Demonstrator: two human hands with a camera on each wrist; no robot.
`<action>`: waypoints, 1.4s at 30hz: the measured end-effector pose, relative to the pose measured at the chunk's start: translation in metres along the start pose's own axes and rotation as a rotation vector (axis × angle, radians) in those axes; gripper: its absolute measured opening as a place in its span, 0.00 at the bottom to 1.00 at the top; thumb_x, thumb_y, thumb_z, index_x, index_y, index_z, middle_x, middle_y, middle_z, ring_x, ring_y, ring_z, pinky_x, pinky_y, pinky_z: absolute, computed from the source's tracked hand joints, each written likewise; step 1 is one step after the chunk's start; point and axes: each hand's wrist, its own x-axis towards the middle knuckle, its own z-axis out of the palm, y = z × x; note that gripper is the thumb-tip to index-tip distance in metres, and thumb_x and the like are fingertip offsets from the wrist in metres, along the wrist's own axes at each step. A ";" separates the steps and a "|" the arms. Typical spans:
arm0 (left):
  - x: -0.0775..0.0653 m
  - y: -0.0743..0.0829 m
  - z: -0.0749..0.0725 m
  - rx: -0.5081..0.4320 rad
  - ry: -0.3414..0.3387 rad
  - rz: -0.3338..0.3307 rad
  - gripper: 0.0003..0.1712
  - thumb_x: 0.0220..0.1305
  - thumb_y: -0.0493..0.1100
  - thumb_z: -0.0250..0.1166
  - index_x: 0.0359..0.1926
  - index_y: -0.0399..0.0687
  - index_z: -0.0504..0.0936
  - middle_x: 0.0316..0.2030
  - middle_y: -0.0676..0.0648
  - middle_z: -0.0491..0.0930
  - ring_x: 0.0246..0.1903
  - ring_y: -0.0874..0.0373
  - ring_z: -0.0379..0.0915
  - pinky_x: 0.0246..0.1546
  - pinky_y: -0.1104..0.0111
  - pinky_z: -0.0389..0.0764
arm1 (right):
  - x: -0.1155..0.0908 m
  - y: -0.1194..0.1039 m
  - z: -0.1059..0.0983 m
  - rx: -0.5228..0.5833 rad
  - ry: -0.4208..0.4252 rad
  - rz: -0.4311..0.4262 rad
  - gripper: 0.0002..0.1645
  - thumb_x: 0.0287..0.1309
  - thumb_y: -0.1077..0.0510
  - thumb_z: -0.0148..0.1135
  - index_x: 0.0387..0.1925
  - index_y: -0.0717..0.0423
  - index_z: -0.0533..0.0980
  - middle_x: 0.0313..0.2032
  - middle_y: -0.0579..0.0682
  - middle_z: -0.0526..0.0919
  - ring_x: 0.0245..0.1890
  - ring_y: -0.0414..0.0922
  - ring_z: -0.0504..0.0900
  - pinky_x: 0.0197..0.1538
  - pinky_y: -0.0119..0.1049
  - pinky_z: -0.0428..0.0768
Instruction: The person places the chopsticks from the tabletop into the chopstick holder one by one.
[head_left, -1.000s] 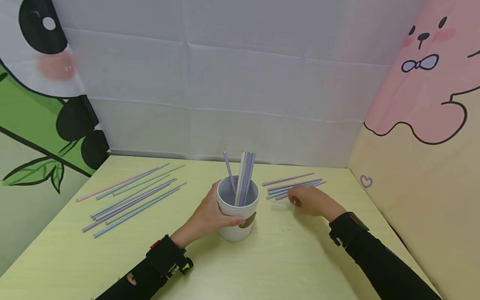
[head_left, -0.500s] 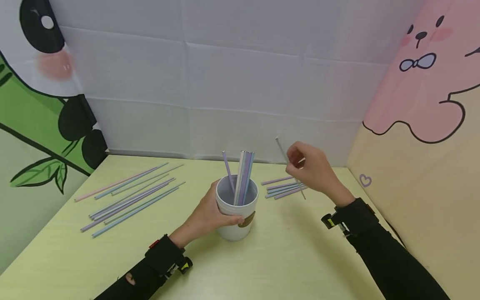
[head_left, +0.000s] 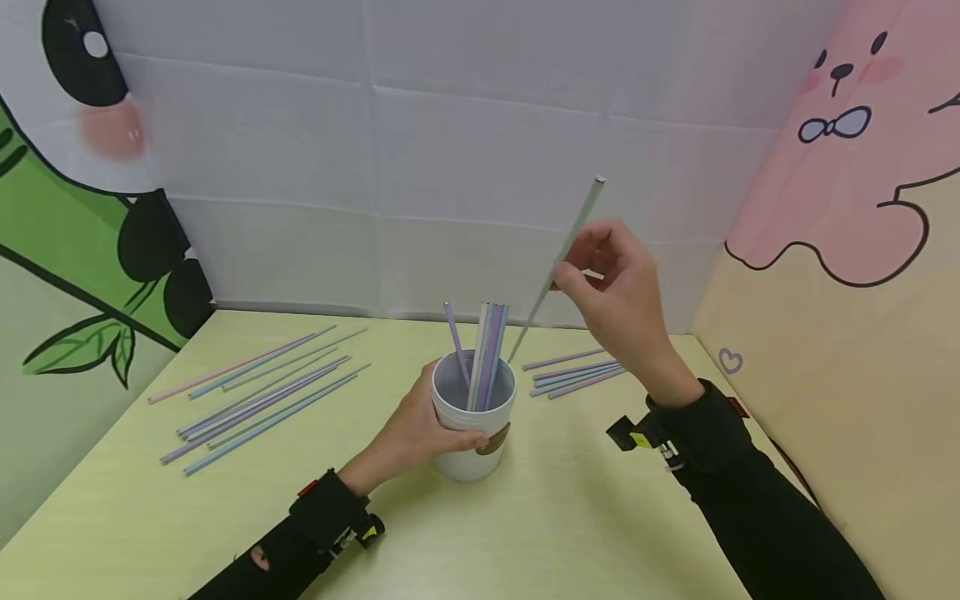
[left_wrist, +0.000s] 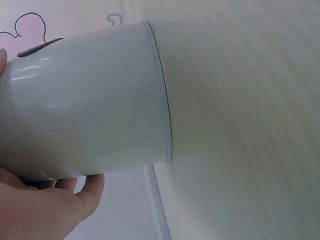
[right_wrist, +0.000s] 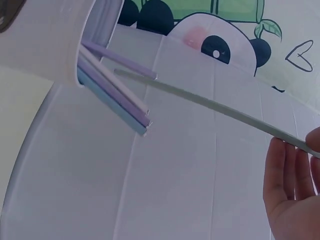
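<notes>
My left hand grips a white cup from its left side, thumb across the front near a brown patch; the left wrist view shows fingers curled against the wall of the cup. Several pastel straws stand in the cup, with one purple straw leaning apart from the bunch. Up and to the right, my right hand pinches a pale green straw between thumb and fingers. That straw slants, its lower end near the cup's right rim; whether it touches the rim I cannot tell.
Several straws lie spread on the left of the pale yellow table. A smaller group of purple and blue straws lies to the right of the cup. A white cloth backdrop hangs behind the table.
My right hand has lifted the pale green straw from the right-hand group, raised it and swung it leftward, so its lower end now points at the cup. The left hand and cup stay put.
</notes>
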 end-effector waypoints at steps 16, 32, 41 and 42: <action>-0.002 0.000 -0.001 -0.039 -0.015 0.017 0.67 0.48 0.47 0.88 0.81 0.49 0.53 0.68 0.45 0.72 0.63 0.47 0.73 0.63 0.50 0.76 | -0.020 0.027 0.052 0.023 -0.163 0.103 0.11 0.66 0.72 0.63 0.48 0.64 0.75 0.37 0.56 0.81 0.35 0.49 0.86 0.42 0.41 0.90; -0.001 -0.001 -0.001 -0.040 -0.021 0.007 0.67 0.49 0.47 0.87 0.81 0.50 0.53 0.69 0.46 0.71 0.63 0.47 0.73 0.62 0.50 0.77 | -0.044 0.052 0.067 -0.088 -0.267 0.222 0.11 0.67 0.69 0.66 0.48 0.60 0.75 0.41 0.54 0.83 0.38 0.47 0.87 0.43 0.38 0.89; -0.001 0.000 -0.001 -0.042 -0.013 0.019 0.67 0.48 0.47 0.87 0.81 0.51 0.53 0.68 0.46 0.71 0.62 0.49 0.73 0.63 0.50 0.76 | -0.047 0.054 0.058 -0.138 -0.256 0.230 0.14 0.66 0.68 0.67 0.51 0.59 0.76 0.45 0.55 0.83 0.43 0.49 0.86 0.48 0.41 0.88; -0.002 0.000 -0.001 -0.044 -0.011 0.021 0.67 0.48 0.47 0.87 0.81 0.50 0.53 0.68 0.46 0.71 0.62 0.49 0.74 0.63 0.50 0.76 | -0.047 0.054 0.056 -0.139 -0.252 0.233 0.15 0.66 0.68 0.67 0.52 0.59 0.76 0.45 0.55 0.83 0.43 0.49 0.87 0.48 0.42 0.88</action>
